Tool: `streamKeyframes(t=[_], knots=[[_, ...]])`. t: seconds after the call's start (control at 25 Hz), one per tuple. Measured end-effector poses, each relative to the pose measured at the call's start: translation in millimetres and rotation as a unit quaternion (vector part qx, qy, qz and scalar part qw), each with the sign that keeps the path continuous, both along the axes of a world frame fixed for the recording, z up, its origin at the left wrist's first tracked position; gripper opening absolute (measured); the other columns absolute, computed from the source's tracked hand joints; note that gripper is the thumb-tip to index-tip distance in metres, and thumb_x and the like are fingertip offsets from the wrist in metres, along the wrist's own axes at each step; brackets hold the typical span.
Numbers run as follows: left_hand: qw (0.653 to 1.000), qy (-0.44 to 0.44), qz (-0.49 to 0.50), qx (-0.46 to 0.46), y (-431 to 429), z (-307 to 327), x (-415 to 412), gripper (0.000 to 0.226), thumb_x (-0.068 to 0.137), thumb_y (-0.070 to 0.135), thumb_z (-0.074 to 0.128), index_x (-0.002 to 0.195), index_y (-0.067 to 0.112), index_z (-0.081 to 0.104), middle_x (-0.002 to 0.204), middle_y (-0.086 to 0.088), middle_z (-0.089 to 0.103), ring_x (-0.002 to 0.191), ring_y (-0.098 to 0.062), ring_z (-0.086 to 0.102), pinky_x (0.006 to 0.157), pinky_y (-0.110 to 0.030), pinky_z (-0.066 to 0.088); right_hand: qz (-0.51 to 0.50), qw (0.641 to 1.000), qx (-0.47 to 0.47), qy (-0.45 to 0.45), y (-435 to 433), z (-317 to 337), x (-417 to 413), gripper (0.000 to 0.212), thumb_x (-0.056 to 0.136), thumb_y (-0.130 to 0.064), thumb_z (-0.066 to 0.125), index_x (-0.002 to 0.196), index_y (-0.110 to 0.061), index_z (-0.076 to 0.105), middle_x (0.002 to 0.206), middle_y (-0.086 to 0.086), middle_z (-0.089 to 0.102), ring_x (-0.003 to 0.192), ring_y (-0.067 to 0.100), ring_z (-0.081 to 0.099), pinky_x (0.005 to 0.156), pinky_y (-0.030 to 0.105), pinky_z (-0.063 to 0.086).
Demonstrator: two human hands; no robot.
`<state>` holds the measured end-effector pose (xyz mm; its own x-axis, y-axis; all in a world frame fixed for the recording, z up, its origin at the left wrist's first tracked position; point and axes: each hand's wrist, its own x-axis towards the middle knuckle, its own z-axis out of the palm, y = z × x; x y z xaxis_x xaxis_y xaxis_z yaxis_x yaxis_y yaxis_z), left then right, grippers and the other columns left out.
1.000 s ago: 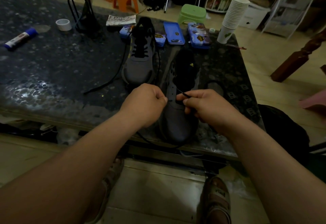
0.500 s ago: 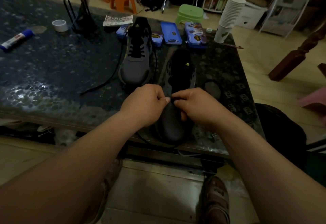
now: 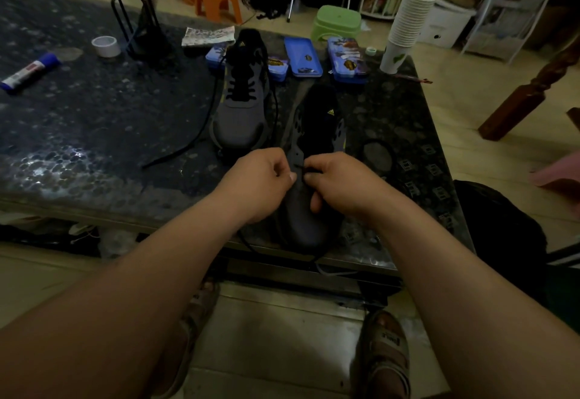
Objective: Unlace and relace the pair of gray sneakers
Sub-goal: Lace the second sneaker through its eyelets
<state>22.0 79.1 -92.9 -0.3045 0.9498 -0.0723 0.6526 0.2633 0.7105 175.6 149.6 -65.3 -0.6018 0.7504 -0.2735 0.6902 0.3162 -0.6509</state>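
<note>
**Gray sneakers on the desk — one laced, one held at the eyelets**

An unlaced sneaker (image 3: 315, 135) is seen lying at the near edge of the desk (image 3: 94, 135), toe toward the person, its throat open and the eyelets along both flaps empty. The left hand (image 3: 260, 185) is placed at this sneaker's left flap. Its fingers (image 3: 279, 166) are curled, with the thumb pressed to the forefinger on the flap's edge. The right hand (image 3: 342, 185) is set just beside it, across the opening. A black lace (image 3: 309, 169) is pinched between its thumb and forefinger, and the remaining fingers are curled under. The two hands are nearly touching above the sneaker's forefoot. A dark strand is seen hanging below the sneaker's toe, over the desk edge — whether it belongs to the same lace cannot be told.

Left of the unlaced sneaker and slightly beyond it, the laced sneaker (image 3: 243, 106) is stood, toe also toward the person. A loose lace end (image 3: 185, 144) is trailed out from it to the left.

Beyond the unlaced sneaker, blue tins (image 3: 303, 56) are laid in a row, and a stack of paper cups (image 3: 408, 25) is stood beyond it to the right. Far to its left, a tape roll (image 3: 106, 46) and a glue stick (image 3: 29, 69) are laid. Below it, on the floor, a sandalled foot (image 3: 386, 351) is visible.
</note>
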Motion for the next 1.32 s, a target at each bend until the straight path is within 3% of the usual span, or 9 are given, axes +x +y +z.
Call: streamKeyframes(t=[0.24,0.48,0.6,0.72,0.84,0.92,1.08,1.2,1.32], knots=[[1.0,-0.007,0.006,-0.023,0,0,0,0.022,0.099,0.037,0.065,0.084,0.022,0.06,0.077,0.001,0.07,0.071,-0.019,0.063,0.063,-0.033,0.049,-0.003,1.0,0.017,-0.005,0,-6,-2,0.028,0.108,-0.02,0.049,0.08,-0.02,0.054,0.06,0.002,0.067,0.037,-0.002,0.05,0.041,0.014,0.034],[0.997,-0.024,-0.011,-0.076,-7,5,-3,0.028,0.099,0.041,0.063,0.083,0.018,0.059,0.075,-0.003,0.068,0.065,-0.022,0.065,0.06,-0.039,0.056,-0.069,0.993,0.027,0.09,-8,-25,-6,0.025,0.109,-0.023,0.045,0.088,-0.02,0.058,0.064,0.002,0.069,0.045,0.003,0.059,0.053,0.028,0.047],[0.976,-0.143,-0.044,-0.158,-17,18,5,0.027,0.106,0.03,0.055,0.089,0.009,0.06,0.068,-0.008,0.064,0.053,-0.021,0.063,0.045,-0.027,0.049,-0.077,0.993,0.057,0.072,-8,-28,-10,0.022,0.108,-0.025,0.046,0.09,-0.02,0.058,0.07,0.002,0.07,0.055,0.012,0.063,0.06,0.035,0.054],[0.94,-0.312,-0.03,-0.134,-17,31,15,0.029,0.109,0.027,0.049,0.095,0.004,0.06,0.072,-0.014,0.066,0.056,-0.024,0.065,0.049,-0.028,0.052,-0.064,0.994,0.065,0.062,-4,-15,-6,0.022,0.106,-0.02,0.049,0.087,-0.015,0.059,0.075,0.005,0.067,0.058,0.017,0.065,0.052,0.029,0.049],[0.981,-0.179,-0.03,-0.062,-13,17,22,0.01,0.099,0.022,0.061,0.098,0.014,0.056,0.079,-0.007,0.067,0.057,-0.021,0.07,0.054,-0.035,0.057,-0.058,0.995,0.059,0.062,-9,-11,-4,0.022,0.105,-0.015,0.049,0.088,-0.011,0.062,0.076,0.008,0.069,0.057,0.02,0.068,0.047,0.027,0.05],[0.994,-0.088,-0.038,-0.059,-13,4,24,0.016,0.09,0.022,0.067,0.094,0.02,0.052,0.079,-0.004,0.068,0.058,-0.02,0.072,0.057,-0.043,0.062,-0.042,0.989,0.135,0.03,-14,-16,-4,0.019,0.104,-0.019,0.05,0.089,-0.015,0.063,0.082,0.006,0.069,0.072,0.025,0.069,0.062,0.037,0.056],[0.993,-0.105,0.005,-0.057,-9,-2,24,0.022,0.09,0.018,0.073,0.093,0.016,0.05,0.071,-0.007,0.067,0.052,-0.02,0.071,0.052,-0.037,0.06,-0.06,0.972,0.224,0.043,-6,-16,8,0.014,0.103,-0.025,0.053,0.095,-0.018,0.062,0.085,0.006,0.07,0.083,0.029,0.067,0.074,0.047,0.056],[0.99,-0.132,0.014,-0.051,-7,-6,26,0.022,0.093,0.015,0.071,0.09,0.013,0.049,0.062,-0.008,0.063,0.044,-0.019,0.065,0.044,-0.028,0.05,-0.153,0.969,0.16,0.111,16,4,33,0.016,0.105,-0.023,0.053,0.096,-0.016,0.064,0.086,0.007,0.069,0.079,0.027,0.065,0.079,0.052,0.056],[0.989,-0.142,0.018,-0.045,-4,-9,23,0.02,0.097,0.02,0.068,0.09,0.012,0.052,0.055,-0.007,0.063,0.049,-0.025,0.069,0.049,-0.031,0.05,-0.245,0.95,0.118,0.152,28,24,64,0.023,0.107,-0.03,0.05,0.099,-0.015,0.064,0.092,0.003,0.07,0.075,0.016,0.059,0.074,0.045,0.051]])
